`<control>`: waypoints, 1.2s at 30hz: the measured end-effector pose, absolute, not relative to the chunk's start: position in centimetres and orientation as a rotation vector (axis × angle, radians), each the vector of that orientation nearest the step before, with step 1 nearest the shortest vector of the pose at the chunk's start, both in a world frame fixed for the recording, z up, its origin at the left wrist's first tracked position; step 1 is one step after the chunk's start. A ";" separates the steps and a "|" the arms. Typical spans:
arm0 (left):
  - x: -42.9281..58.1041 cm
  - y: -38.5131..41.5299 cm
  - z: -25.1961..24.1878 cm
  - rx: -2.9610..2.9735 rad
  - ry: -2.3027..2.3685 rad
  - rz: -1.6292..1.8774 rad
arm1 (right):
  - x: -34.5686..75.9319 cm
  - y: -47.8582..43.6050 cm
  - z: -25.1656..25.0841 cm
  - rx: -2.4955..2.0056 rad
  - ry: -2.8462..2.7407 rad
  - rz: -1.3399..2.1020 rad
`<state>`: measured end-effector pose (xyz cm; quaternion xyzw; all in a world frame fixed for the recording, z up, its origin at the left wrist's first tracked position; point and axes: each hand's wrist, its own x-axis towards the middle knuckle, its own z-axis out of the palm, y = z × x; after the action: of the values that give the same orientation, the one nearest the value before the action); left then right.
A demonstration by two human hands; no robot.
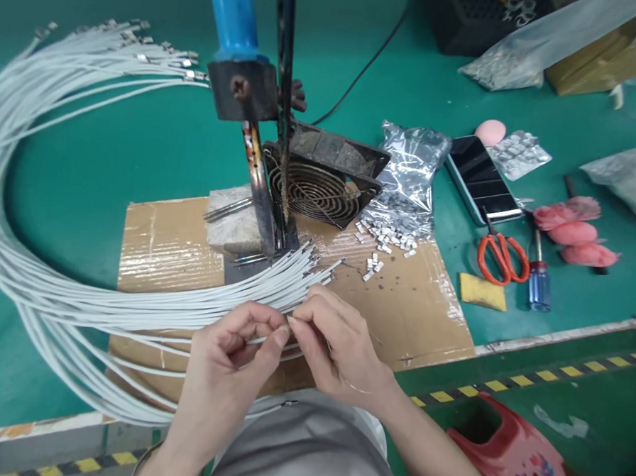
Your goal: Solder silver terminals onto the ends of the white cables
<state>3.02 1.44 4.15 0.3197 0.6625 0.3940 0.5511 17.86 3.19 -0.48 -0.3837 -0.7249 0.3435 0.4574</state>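
My left hand [231,361] is closed in a pinch on a white cable, close to its end. Against its fingertips my right hand [342,342] pinches at the cable's tip; whatever lies between those fingers is too small to make out. Just beyond both hands runs a thick bundle of white cables [149,306], their stripped ends fanned out on a cardboard sheet [161,237]. Above these ends a blue-handled soldering iron [236,20] is clamped upright, tip down. Small white connectors [390,236] lie loose to the right of the cable ends.
Behind the iron are a grey block [227,226] and a dusty fan [320,188]. To the right lie a clear plastic bag [409,172], a phone [484,179], orange-handled scissors [501,258], a screwdriver [539,285] and a yellow sponge [482,291]. A red stool [520,447] stands below the table edge.
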 end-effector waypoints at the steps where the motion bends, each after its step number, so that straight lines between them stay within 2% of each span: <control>1: 3.0 1.5 4.2 0.766 1.564 0.925 | 18.0 3.2 -0.6 -0.939 -1.799 0.852; 5: 2.8 1.6 4.4 0.786 1.619 0.926 | 20.2 3.1 -1.1 -1.138 -1.648 0.902; 9: 2.0 2.0 4.1 0.753 1.676 0.936 | 24.6 3.7 -1.7 -1.556 -1.378 0.647; 15: 2.0 2.3 3.4 0.807 1.588 0.931 | 28.0 4.9 -3.3 -1.796 -1.441 0.586; 20: 3.2 2.1 4.3 0.717 1.682 1.004 | 27.4 4.7 -4.1 -1.854 -1.392 0.584; 28: 3.0 2.1 4.2 0.719 1.649 1.016 | 27.2 3.9 -4.5 -1.835 -1.656 0.169; 32: 2.7 2.1 4.0 0.742 1.609 0.987 | 27.3 3.8 -4.7 -1.858 -1.678 0.075; 34: 2.8 2.0 4.2 0.721 1.635 0.999 | 27.0 3.5 -4.4 -1.880 -1.593 0.103; 36: 3.1 1.9 4.5 0.701 1.652 1.007 | 26.2 3.1 -3.8 -1.874 -1.390 0.301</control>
<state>3.10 1.94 4.45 0.2917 0.6879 0.4191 0.5158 26.20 3.07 -3.79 -0.7355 -0.5453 0.1180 0.3843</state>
